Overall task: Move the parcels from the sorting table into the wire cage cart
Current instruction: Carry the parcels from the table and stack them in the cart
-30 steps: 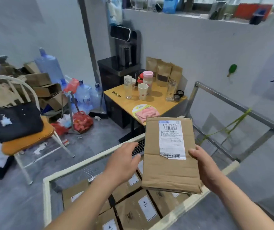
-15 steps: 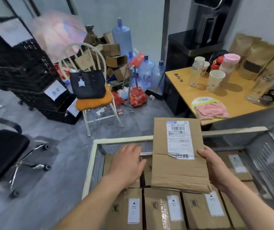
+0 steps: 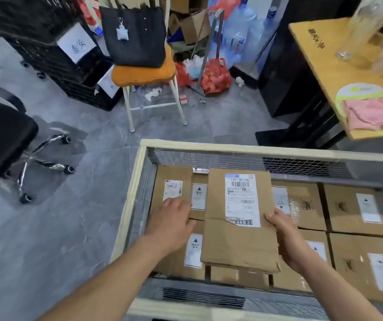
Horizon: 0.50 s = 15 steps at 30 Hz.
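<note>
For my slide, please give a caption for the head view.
Right hand lowers a labelled parcel into the wire cage cart.

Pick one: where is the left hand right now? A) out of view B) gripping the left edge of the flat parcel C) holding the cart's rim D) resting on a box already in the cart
D: the left hand lies fingers-out on a box inside the cart, apart from the flat parcel, which only the right hand grips by its right edge.
</note>
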Tool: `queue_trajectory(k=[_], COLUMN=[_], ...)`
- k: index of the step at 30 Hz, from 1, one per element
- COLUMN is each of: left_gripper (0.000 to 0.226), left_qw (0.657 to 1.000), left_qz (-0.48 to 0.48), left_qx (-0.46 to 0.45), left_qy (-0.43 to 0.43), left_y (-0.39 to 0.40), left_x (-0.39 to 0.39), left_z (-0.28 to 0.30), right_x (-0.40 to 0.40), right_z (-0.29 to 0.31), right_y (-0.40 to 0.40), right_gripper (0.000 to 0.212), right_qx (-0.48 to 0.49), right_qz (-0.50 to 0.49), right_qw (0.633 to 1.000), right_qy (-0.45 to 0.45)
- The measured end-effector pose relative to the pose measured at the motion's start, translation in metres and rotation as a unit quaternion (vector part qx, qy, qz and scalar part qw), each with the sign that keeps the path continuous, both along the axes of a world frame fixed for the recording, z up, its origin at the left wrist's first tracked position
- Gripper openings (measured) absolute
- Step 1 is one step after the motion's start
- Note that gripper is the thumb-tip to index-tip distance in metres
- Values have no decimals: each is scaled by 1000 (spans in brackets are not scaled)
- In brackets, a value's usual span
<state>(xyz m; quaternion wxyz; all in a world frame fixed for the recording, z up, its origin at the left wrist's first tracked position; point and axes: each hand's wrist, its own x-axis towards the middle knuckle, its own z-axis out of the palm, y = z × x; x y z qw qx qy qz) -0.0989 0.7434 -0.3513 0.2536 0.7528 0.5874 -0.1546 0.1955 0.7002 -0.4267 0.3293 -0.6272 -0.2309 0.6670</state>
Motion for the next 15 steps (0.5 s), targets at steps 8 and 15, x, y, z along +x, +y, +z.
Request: queue_trajectory(k=[8,15], left_gripper=[54,52], left_qw=[999,999], left_qz=[-1,-2], left_qx=[-29,-35], left_qy=[15,23], left_y=[14,34], left_x=[-20,-17], left_z=[-90,-167], right_x=[-24,-38], right_z=[-88,-154], right_y=[11,47], right_gripper=[68,57], right_qx=[-51,-55], right_qz=[17,11], right_qw=[998,997], right_qy=[-26,-57])
